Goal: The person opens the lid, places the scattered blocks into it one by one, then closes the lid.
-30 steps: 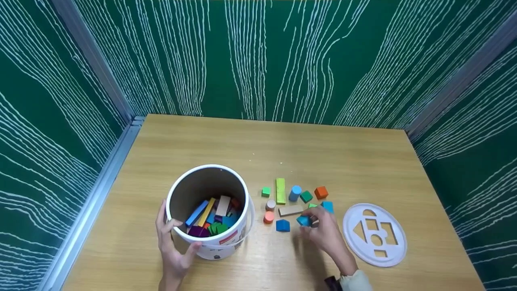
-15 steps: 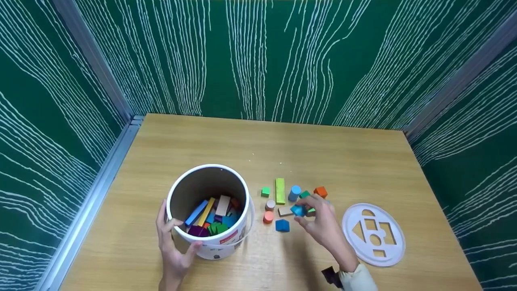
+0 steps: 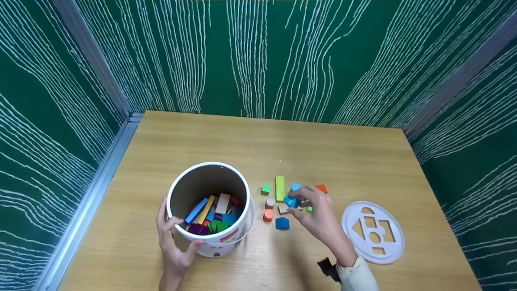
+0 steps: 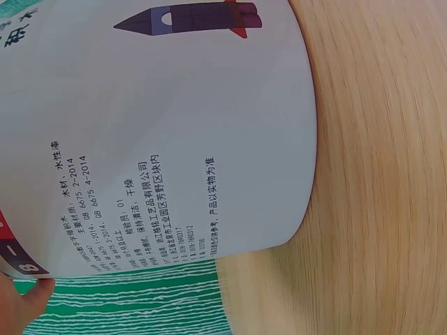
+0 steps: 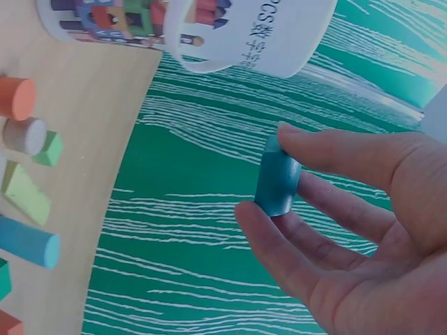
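A white bucket (image 3: 214, 249) of coloured wooden blocks stands upright on the table, its mouth tipped toward the head camera. My left hand (image 3: 173, 246) grips its near left side, fingertips and thumb at the rim; in the left wrist view the printed bucket wall (image 4: 181, 125) fills much of the frame. Between thumb and fingertips my right hand (image 3: 321, 212) pinches a blue block (image 5: 278, 178), held above the loose blocks. Around it lie a green-yellow plank (image 3: 280, 188), a blue block with a peaked top (image 3: 282, 223) and an orange cylinder (image 3: 268, 215). The hand partly hides a beige plank (image 3: 282, 209).
A white round lid (image 3: 347, 220) with shaped cut-outs lies at the right, beside the right forearm. A small green cube (image 3: 265, 189) and an orange-red block (image 3: 321, 188) sit farther back on the wooden table (image 3: 226, 137). Green walls with white lines enclose it.
My right hand has lifted the blue block from among the others and carried it left and up, toward the bucket. The left hand keeps its grip on the bucket.
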{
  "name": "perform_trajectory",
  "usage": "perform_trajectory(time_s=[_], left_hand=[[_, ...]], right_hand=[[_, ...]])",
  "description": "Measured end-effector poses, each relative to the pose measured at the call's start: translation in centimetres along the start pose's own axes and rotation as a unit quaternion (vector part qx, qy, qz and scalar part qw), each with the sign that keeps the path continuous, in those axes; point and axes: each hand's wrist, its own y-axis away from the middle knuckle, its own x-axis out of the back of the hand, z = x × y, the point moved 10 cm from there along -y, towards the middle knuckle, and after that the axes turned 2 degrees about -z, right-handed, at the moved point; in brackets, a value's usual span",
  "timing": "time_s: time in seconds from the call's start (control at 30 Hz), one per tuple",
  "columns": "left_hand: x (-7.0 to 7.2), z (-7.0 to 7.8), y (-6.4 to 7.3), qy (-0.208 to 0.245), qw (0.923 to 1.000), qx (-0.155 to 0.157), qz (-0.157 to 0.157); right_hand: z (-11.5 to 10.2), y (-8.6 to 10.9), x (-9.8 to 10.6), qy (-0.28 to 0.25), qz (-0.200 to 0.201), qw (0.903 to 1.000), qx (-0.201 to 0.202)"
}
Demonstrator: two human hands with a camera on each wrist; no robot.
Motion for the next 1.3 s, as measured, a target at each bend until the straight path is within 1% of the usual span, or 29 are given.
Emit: perform_trajectory(time_s=[0.07, 0.13, 0.27, 0.4, 0.53, 0.63, 0.73, 1.03, 1.17, 1.3], left_hand=[[0.0, -0.9, 0.3, -0.004, 1.0, 0.002, -0.001], [0.0, -1.6, 0.5, -0.005, 1.0, 0.005, -0.002], [0.1, -2.0, 0.7, -0.004, 0.9999, 0.009, -0.002], [0.0, -2.3, 0.8, -0.004, 0.9999, 0.012, -0.004], [0.0, -2.2, 0.8, 0.002, 1.0, 0.006, -0.003], [0.0, -2.2, 0.8, 0.01, 0.9999, -0.006, -0.001], [0.0, -2.3, 0.7, 0.014, 0.9999, -0.009, -0.002], [0.0, -2.2, 0.5, 0.011, 0.9998, 0.012, -0.013], [0.0, -2.2, 0.5, 0.005, 0.9997, 0.02, -0.013], [0.2, -2.1, 0.6, -0.005, 0.9997, 0.022, -0.011]], right_hand=[[-0.7, -0.2, 0.1, 0.002, 0.002, 0.9999, 0.013], [-1.5, -0.4, 0.1, 0.005, 0.004, 0.9995, 0.03], [-3.1, -0.8, 0.0, 0.012, 0.002, 0.9984, 0.055], [-4.1, -1.1, -0.2, 0.024, -0.002, 0.9979, 0.06], [-4.7, -1.3, -0.3, 0.033, -0.003, 0.9977, 0.06], [-5.2, -1.5, -0.5, 0.031, -0.006, 0.9974, 0.064], [-5.9, -1.8, -0.7, 0.03, -0.01, 0.9969, 0.073], [-7.6, -2.7, -1.7, 0.039, -0.025, 0.9943, 0.096], [-8.4, -3.1, -2.7, 0.03, -0.047, 0.9925, 0.109], [-9.2, -3.5, -3.7, 0.035, -0.067, 0.9901, 0.118]])
